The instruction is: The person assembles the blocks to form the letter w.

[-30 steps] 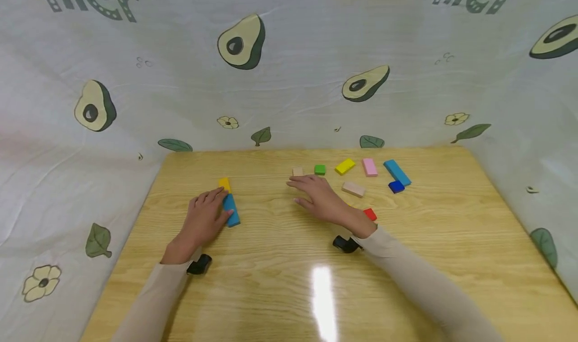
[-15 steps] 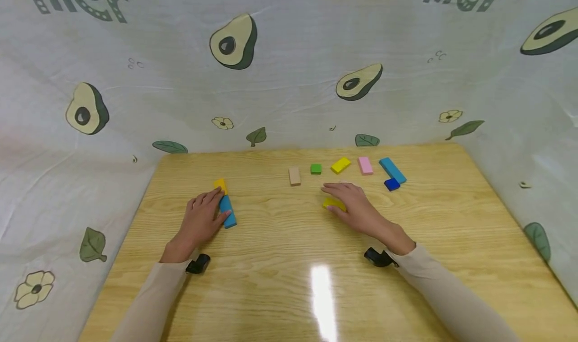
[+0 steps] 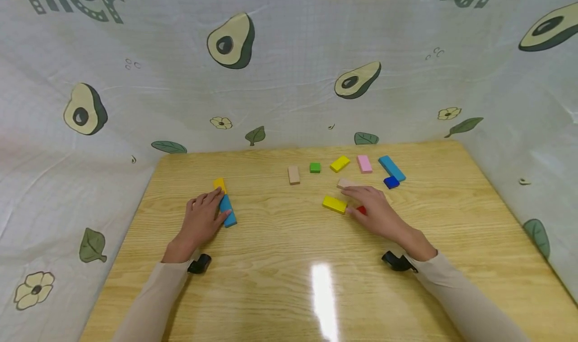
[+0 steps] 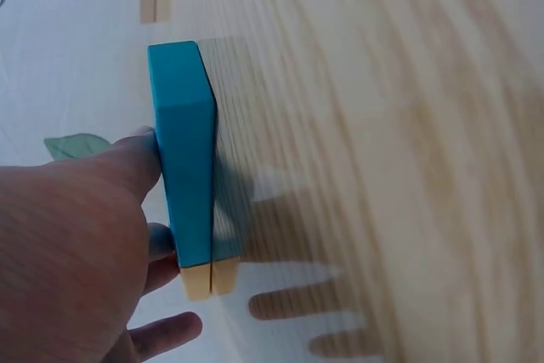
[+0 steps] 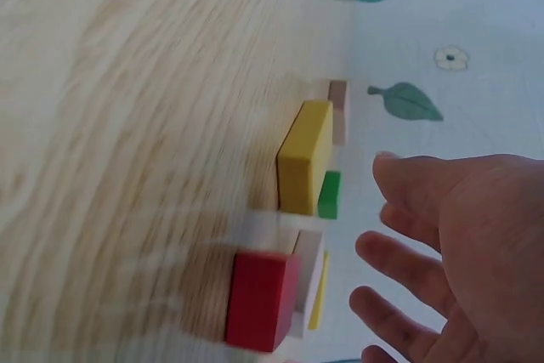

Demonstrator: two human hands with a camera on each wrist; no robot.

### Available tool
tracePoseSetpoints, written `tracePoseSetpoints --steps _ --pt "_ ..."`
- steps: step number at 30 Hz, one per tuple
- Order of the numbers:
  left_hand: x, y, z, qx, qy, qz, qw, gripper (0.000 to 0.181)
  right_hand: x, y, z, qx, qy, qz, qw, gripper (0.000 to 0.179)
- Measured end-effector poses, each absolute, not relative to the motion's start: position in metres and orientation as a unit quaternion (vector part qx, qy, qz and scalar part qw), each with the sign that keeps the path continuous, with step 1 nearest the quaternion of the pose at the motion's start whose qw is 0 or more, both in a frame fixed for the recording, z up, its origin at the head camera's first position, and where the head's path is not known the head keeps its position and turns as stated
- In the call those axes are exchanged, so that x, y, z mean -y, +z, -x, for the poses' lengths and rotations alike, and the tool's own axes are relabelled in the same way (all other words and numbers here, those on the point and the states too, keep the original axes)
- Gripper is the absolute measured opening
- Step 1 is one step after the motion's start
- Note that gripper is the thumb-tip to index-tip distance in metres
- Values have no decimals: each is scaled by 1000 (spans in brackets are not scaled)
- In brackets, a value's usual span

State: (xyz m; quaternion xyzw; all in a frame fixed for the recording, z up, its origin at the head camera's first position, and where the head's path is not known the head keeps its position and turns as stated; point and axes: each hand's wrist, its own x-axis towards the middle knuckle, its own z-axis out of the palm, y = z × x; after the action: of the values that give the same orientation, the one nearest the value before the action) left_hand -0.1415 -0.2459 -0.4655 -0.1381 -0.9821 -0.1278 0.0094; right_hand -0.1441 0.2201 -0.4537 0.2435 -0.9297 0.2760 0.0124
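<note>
My left hand rests against a light blue block, thumb and fingers touching it. A yellow-orange block sits end to end with it, near the fingertips. In the left wrist view the blue block lies along the thumb and fingers, which do not visibly wrap round it. My right hand hovers with fingers apart over a red block, partly covering it in the head view. Just left of the thumb lies a yellow block. A beige block lies beyond the fingertips. The right hand holds nothing.
Toward the table's back lie another beige block, a green block, a second yellow block, a pink block, a long blue block and a dark blue block. A patterned cloth stands behind the wooden table.
My right hand has moved right and toward me, from near the far beige block, past the yellow block, to over the red block. The left hand has stayed on the blue block.
</note>
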Motion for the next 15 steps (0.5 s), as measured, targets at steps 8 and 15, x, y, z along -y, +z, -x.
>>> tracePoseSetpoints --steps 8,15 --pt "243 -463 141 983 -122 136 1 59 -240 -457 135 943 244 -226 4 50" --pt "243 -461 139 984 -118 131 -3 58 -254 -462 128 938 253 -237 5 46"
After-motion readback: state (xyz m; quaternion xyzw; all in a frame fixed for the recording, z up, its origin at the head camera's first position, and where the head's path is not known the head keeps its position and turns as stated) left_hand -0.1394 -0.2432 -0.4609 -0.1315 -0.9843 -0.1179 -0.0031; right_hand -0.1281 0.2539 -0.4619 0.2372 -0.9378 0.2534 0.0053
